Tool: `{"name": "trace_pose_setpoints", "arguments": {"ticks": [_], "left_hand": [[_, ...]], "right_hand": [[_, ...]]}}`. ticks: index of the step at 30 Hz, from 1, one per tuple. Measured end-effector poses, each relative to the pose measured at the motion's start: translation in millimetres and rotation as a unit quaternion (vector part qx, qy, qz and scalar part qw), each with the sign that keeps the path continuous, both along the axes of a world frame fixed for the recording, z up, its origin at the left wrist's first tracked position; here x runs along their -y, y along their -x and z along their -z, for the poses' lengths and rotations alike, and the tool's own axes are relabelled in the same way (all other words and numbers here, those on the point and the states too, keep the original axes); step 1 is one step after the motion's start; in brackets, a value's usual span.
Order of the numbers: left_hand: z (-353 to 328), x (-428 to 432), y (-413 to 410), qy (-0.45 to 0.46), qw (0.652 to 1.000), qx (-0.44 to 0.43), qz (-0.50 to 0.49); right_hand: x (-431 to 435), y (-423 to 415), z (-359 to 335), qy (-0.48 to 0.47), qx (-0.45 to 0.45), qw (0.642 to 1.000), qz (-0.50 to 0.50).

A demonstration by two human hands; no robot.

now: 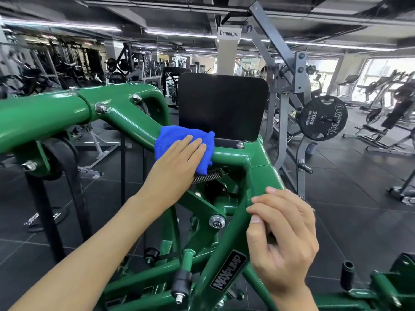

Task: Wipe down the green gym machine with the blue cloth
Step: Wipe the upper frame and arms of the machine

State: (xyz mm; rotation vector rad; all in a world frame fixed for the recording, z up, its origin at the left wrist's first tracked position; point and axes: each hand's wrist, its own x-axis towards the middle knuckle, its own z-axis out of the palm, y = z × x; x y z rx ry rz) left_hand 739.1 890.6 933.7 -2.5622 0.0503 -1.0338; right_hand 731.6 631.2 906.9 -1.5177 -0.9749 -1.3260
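Note:
The green gym machine fills the foreground, its thick tubes running from the left down to a joint at the centre. A blue cloth lies bunched on the sloping tube just left of a black plate. My left hand presses flat on the cloth with straight fingers. My right hand grips the lower diagonal tube, fingers curled round it above a MAXPUMP label.
A coiled metal spring sits just under the cloth. A grey machine with a black 20 kg weight plate stands to the right. More gym equipment lines the left and far right. Dark tiled floor lies around the machine.

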Motion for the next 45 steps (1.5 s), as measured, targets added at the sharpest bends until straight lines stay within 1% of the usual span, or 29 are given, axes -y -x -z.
{"name": "trace_pose_setpoints", "arguments": {"ticks": [2,5,7,10,12,14,16,18,20,21,22,24,26,27,28,29,30,32,33,35,37,40,42,45], "left_hand": [[-2,-7,11,0.025,1.000,0.017,-0.008],[-25,-22,24,0.054,0.994,0.013,-0.098],[-46,-29,30,0.101,0.985,0.040,-0.136],[-68,-22,34,0.193,0.968,0.078,-0.138],[-77,-13,33,0.297,0.940,0.118,-0.117],[-83,-2,30,0.387,0.912,0.110,-0.074],[-87,6,25,0.463,0.880,0.102,-0.001],[-92,7,20,0.520,0.843,0.125,0.055],[-103,3,17,0.563,0.799,0.184,0.103],[-109,-1,17,0.565,0.788,0.216,0.113],[-117,-4,19,0.549,0.794,0.240,0.103],[-127,-11,22,0.480,0.833,0.274,0.039],[-130,-14,23,0.399,0.874,0.278,-0.016],[-127,-12,21,0.355,0.898,0.258,-0.025],[-118,-11,15,0.317,0.923,0.215,-0.028],[-105,-9,8,0.281,0.947,0.152,-0.041],[-87,-7,0,0.245,0.964,0.076,-0.074],[-52,-2,-12,0.184,0.971,-0.058,-0.143],[-41,-1,-14,0.172,0.968,-0.097,-0.153],[-37,0,-15,0.183,0.971,-0.096,-0.116],[-41,1,-12,0.208,0.967,-0.121,-0.080],[-39,3,-7,0.193,0.970,-0.147,-0.034],[-34,3,-6,0.190,0.971,-0.142,-0.017],[-28,6,-7,0.198,0.974,-0.113,0.004]], "right_hand": [[0,1,1,-0.005,-0.001,1.000,-0.001],[0,1,1,-0.004,0.000,1.000,-0.004],[0,-1,2,-0.004,0.003,1.000,-0.001],[0,-3,3,-0.003,0.012,1.000,0.000],[0,-4,3,-0.002,0.019,1.000,0.001],[-1,-5,3,-0.001,0.025,1.000,0.005],[-1,-7,4,0.001,0.025,1.000,0.008],[-1,-8,4,0.001,0.029,1.000,0.007],[-1,-7,4,-0.003,0.035,0.999,0.007],[-1,-7,3,-0.005,0.036,0.999,0.009],[-1,-7,3,-0.005,0.031,0.999,0.012],[-1,-4,3,-0.007,0.020,1.000,0.016],[-3,-2,2,-0.013,0.013,1.000,0.015],[-3,-2,1,-0.014,0.009,1.000,0.012],[-3,-1,1,-0.016,0.008,1.000,0.009],[-3,-1,1,-0.017,0.010,1.000,0.006],[-2,-1,1,-0.017,0.012,1.000,0.004],[-1,-1,1,-0.013,0.009,1.000,0.005],[-1,0,1,-0.012,0.008,1.000,0.006],[-2,0,1,-0.013,0.008,1.000,0.010],[-3,0,1,-0.015,0.006,1.000,0.012],[-3,0,1,-0.024,0.007,1.000,0.009],[-5,2,1,-0.032,0.006,0.999,0.014],[-9,4,-2,-0.045,-0.007,0.999,0.024]]}}
